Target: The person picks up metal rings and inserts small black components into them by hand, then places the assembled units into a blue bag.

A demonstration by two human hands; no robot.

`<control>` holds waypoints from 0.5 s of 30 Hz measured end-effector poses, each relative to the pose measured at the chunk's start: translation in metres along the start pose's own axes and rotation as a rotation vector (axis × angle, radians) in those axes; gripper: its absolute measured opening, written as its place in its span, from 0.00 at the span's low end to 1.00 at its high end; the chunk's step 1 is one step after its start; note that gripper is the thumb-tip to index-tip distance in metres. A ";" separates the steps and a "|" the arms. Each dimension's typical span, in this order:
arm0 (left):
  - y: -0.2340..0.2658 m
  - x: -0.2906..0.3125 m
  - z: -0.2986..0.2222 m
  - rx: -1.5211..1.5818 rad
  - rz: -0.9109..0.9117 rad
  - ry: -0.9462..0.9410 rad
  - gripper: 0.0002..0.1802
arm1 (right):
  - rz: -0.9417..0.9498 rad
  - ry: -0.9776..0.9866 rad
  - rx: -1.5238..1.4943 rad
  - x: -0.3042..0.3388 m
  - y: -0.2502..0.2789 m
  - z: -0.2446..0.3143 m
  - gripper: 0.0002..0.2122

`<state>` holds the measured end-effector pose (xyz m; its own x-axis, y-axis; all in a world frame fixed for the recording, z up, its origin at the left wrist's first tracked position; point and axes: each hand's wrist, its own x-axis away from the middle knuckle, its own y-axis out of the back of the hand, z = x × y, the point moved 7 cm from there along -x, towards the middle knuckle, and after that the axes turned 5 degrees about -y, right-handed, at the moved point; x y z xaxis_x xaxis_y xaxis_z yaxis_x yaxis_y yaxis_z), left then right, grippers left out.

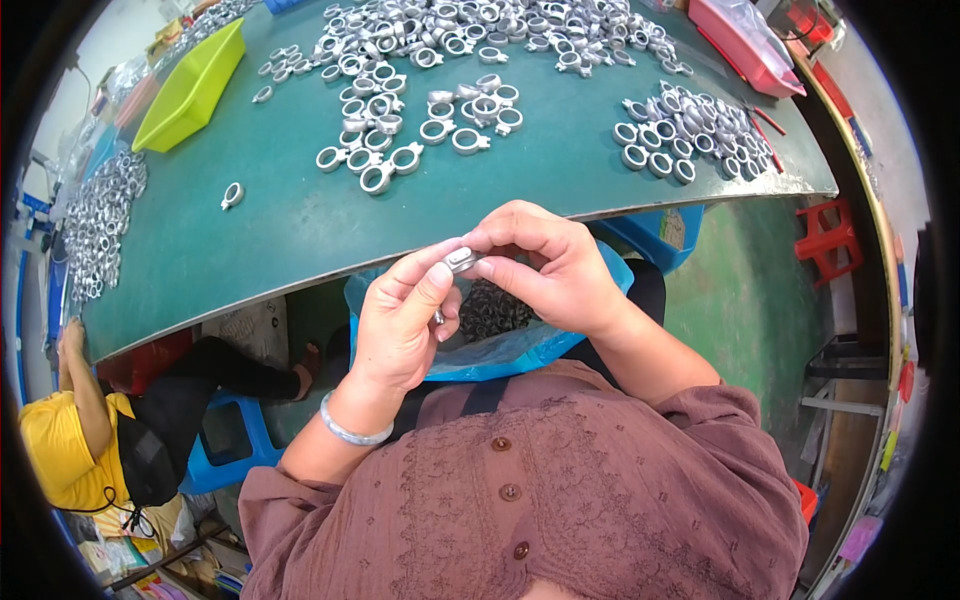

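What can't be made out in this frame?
- Metal part, head view: mostly covered by the fingers of the left hand and right hand; shape unclear.
- Blue bag contents: hidden behind both hands.
- Far ring pile: cut off at the top edge, too small to count.

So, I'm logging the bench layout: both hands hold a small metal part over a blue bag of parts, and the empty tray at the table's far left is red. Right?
Not quite. In the head view the empty tray at the far left is yellow-green, not red. The rest stands: the left hand and right hand hold a small metal part over the blue bag.
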<state>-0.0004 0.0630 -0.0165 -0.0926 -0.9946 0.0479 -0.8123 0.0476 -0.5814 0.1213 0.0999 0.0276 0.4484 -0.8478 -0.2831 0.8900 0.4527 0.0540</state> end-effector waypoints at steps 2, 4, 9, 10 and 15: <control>-0.002 0.000 -0.001 -0.014 -0.001 -0.004 0.14 | -0.006 0.009 0.020 0.000 0.001 0.001 0.07; 0.001 0.000 0.000 -0.051 -0.005 -0.020 0.15 | -0.006 0.031 0.097 0.001 0.002 0.004 0.07; 0.004 0.002 -0.004 -0.199 -0.009 -0.139 0.18 | 0.009 0.002 0.066 0.003 0.002 0.003 0.09; 0.003 0.002 -0.006 -0.217 -0.021 -0.167 0.19 | 0.017 -0.012 0.051 0.004 0.002 0.001 0.09; -0.001 0.004 -0.014 -0.244 -0.031 -0.247 0.23 | 0.012 -0.076 -0.061 0.006 0.000 -0.010 0.11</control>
<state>-0.0079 0.0606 -0.0048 0.0521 -0.9868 -0.1531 -0.9291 0.0083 -0.3697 0.1230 0.0974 0.0160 0.4659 -0.8598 -0.2092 0.8790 0.4769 -0.0025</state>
